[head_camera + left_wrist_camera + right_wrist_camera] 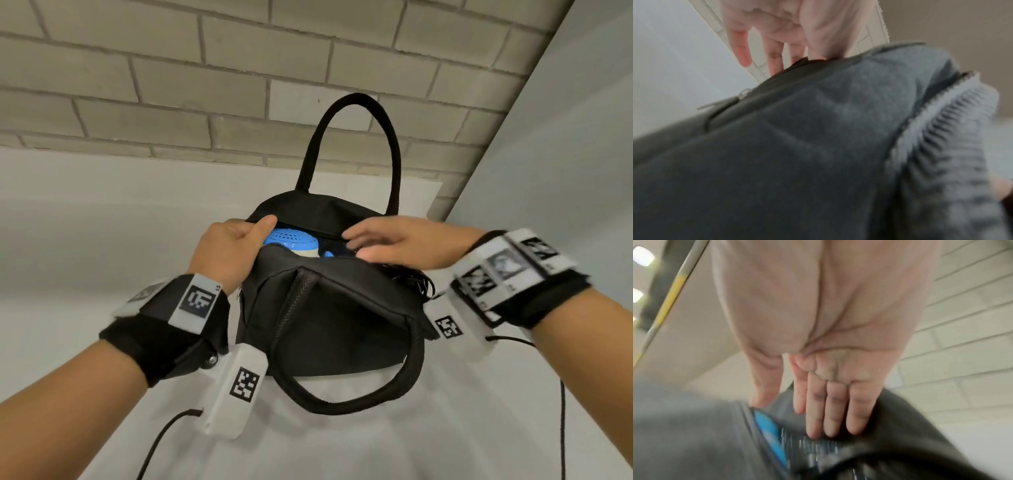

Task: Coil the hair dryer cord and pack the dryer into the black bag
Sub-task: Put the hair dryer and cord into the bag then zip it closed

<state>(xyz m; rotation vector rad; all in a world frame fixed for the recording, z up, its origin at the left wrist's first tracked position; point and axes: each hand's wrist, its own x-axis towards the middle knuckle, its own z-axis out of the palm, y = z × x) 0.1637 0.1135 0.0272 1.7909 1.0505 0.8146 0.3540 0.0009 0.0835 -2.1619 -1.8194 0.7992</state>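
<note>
The black bag (329, 329) stands on the white table (85, 246) with its zipper undone and one handle upright. Inside the mouth lies the blue hair dryer (289, 241), partly hidden; in the right wrist view the dryer (770, 426) shows as a blue streak. My left hand (260, 233) pinches the bag's near rim at the left end, thumb on top. In the left wrist view the left hand (789, 55) hooks over the zipper edge of the bag (797, 146). My right hand (356, 245) hovers over the mouth with straight fingers (830, 415), holding nothing. A loop of black cord (419, 279) pokes out at the bag's right end.
A brick wall (171, 85) rises close behind the table. A white wall (565, 137) closes off the right side. The bag's second handle (342, 401) droops onto the table towards me. Thin black cables from the wrist cameras (161, 442) trail across the near table.
</note>
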